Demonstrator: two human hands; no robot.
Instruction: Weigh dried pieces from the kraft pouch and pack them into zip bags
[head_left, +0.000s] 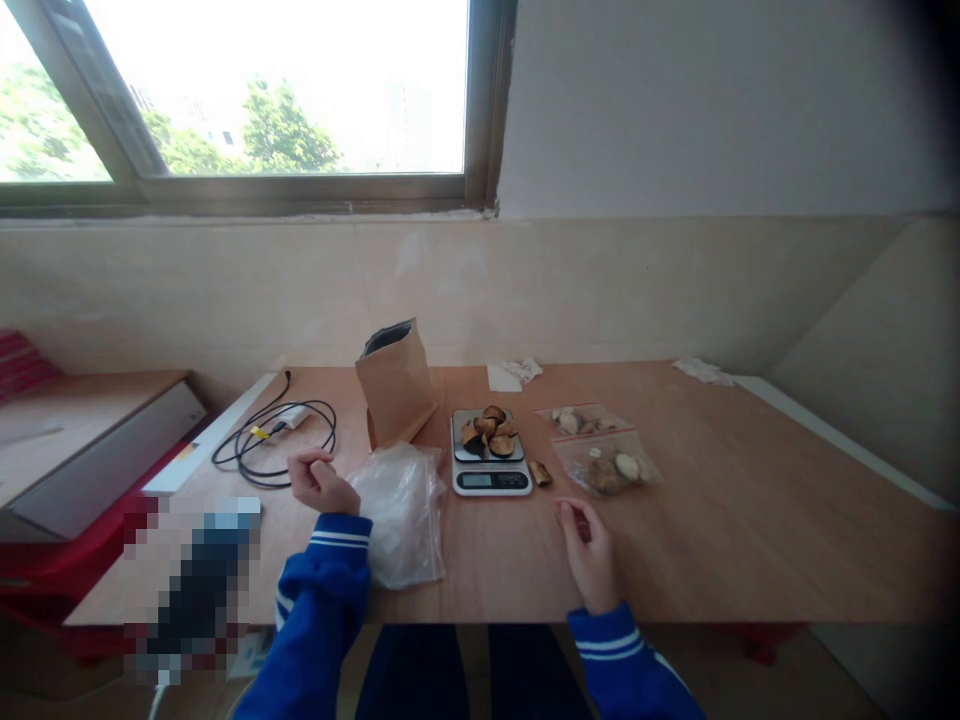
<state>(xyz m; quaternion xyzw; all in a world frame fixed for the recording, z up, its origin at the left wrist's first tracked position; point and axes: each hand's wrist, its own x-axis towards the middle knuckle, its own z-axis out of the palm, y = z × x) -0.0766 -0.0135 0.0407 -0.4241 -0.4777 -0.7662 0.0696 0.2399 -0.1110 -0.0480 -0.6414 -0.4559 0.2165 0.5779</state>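
Note:
In the head view a white digital kitchen scale [491, 484] stands mid-table with several brown, dark-edged dried slices [489, 432] heaped on its platform. One more brown piece [540, 473] lies on the table against the scale's right side. My left hand [322, 482] is curled into a loose fist left of a clear zip bag [405, 515], with nothing visible in it. To the right of the scale my right hand [589, 550] rests with bent fingers, just short of the lone piece; I see nothing in its grasp. The scale's digits are too small to read.
Behind the clear bag an open brown paper pouch [397, 385] stands upright. Two zip bags of pale and brown pieces [607, 462] lie right of the scale. A coiled black cable [247, 450] is at left, above a blurred-out object [202, 580]. Crumpled tissue [525, 370] lies behind.

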